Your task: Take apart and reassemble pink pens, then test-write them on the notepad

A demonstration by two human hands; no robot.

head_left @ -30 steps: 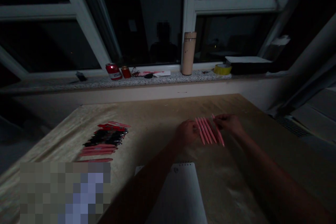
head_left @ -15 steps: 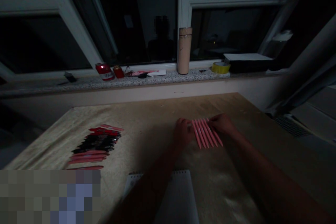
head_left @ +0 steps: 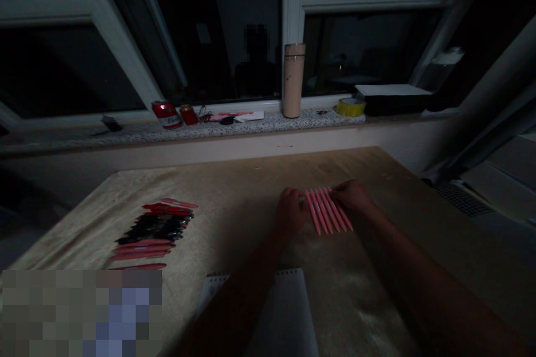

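**Pink pens (head_left: 324, 212) lie in a row between the left hand (head_left: 291, 209) and the right hand (head_left: 352, 196)**

The left hand is curled beside the left end of the row. The right hand has its fingers at the far tips on the right end. It is too dark to tell if either hand grips a pen.

The pens look smooth and round, so they may roll. If one hand pushes harder, the row could bunch up, ride over itself or turn crooked. The near tips have nothing to hold them, so they could spread apart.

Nearer than the hands is a white pad (head_left: 288, 312). The left arm (head_left: 240, 284) crosses over it and hides part. Well to the left of the hands is a pile (head_left: 154, 226) of red, black and pink pens. Closer in on that side, the view is blurred out.

Past the hands, on the sill (head_left: 259, 126), are a red can (head_left: 166, 114), a tall flask (head_left: 294, 81) and yellow tape (head_left: 350, 107). None blocks the hands.
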